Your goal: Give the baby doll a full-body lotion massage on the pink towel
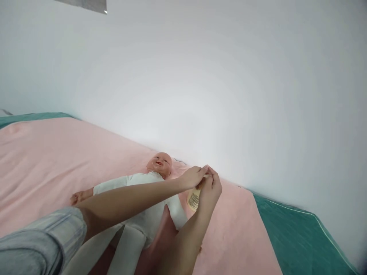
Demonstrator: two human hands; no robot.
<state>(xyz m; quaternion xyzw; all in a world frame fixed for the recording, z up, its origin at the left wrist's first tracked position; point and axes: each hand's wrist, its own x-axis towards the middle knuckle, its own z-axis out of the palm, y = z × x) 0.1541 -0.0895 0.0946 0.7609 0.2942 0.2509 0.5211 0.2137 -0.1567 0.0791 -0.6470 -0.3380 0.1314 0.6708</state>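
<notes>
A pale yellow bottle [193, 199] with small dark print stands on the pink sheet, partly behind my right wrist. My left hand [192, 178] reaches across from the left, fingers bent and close together. Its fingertips meet those of my right hand [211, 186], which curls in above the bottle. What lies between the fingers is hidden, and I cannot tell whether they touch the bottle's top. A baby doll [143, 217] with a white cloth body lies on its back beneath my left forearm. Its head [159, 164] points toward the wall.
The pink sheet [57, 160] covers the bed, with a green cover [292, 229] showing at the right and far left. A plain white wall [200, 76] rises directly behind. A grey panel edge [88, 4] shows at the top left.
</notes>
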